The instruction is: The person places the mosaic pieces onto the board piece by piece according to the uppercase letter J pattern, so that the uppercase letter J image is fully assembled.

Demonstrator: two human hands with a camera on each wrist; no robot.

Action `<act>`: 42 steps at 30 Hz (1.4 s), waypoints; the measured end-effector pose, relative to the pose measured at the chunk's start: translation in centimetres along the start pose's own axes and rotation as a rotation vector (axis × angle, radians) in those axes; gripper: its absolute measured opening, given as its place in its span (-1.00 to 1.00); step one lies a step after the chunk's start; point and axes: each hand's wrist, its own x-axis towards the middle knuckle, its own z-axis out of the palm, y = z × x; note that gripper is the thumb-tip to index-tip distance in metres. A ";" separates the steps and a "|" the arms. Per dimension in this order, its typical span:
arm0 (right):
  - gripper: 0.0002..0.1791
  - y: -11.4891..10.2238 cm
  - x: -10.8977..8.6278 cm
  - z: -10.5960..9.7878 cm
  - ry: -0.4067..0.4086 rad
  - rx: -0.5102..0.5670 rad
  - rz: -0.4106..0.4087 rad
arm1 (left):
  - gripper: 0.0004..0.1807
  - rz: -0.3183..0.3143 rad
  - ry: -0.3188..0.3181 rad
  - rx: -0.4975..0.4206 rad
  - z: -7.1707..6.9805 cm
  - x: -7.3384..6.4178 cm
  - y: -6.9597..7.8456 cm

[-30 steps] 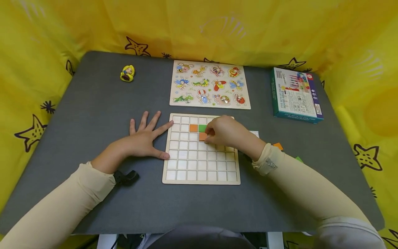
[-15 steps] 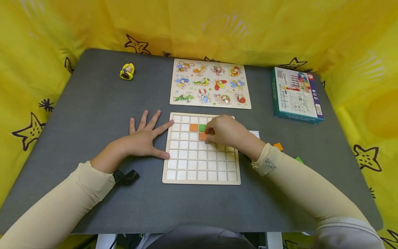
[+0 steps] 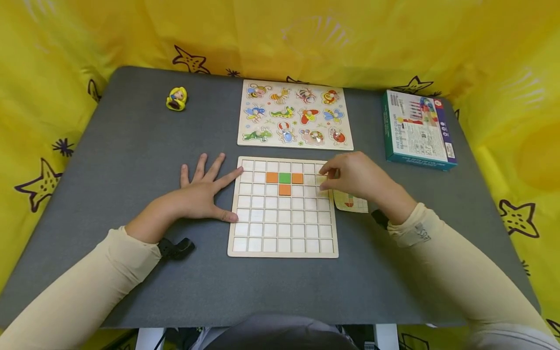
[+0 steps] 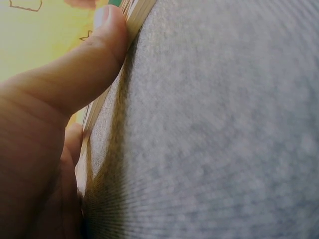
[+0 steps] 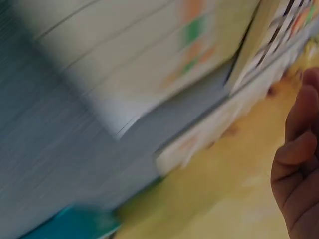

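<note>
A wooden grid board [image 3: 283,254] with square cells lies on the grey table. In its upper rows sit a green tile [image 3: 284,178], with an orange tile [image 3: 272,178] to its left, a second orange tile [image 3: 297,179] to its right and a third orange tile [image 3: 285,190] below. My left hand [image 3: 198,198] lies spread, thumb and forefinger touching the board's left edge; the left wrist view shows the thumb [image 4: 84,62] against that edge. Over the board's right edge hovers my right hand [image 3: 356,176], fingers bent with a gap to the thumb, nothing visible between them.
A patterned grid card [image 3: 356,205] lies partly under my right hand, beside the board. Behind stands an insect puzzle board [image 3: 295,114]. A teal box [image 3: 420,131] is at the back right, a small yellow figure [image 3: 177,99] at the back left. Yellow curtains surround the table.
My right hand has moved right from the tiles, uncovering the orange tile right of the green one. The right arm now hides loose orange and green pieces. My left hand has stayed put.
</note>
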 end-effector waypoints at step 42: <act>-0.62 15.9 -18.9 -0.8 0.033 -0.040 0.168 | 0.30 0.012 -0.011 0.005 0.0 0.4 0.0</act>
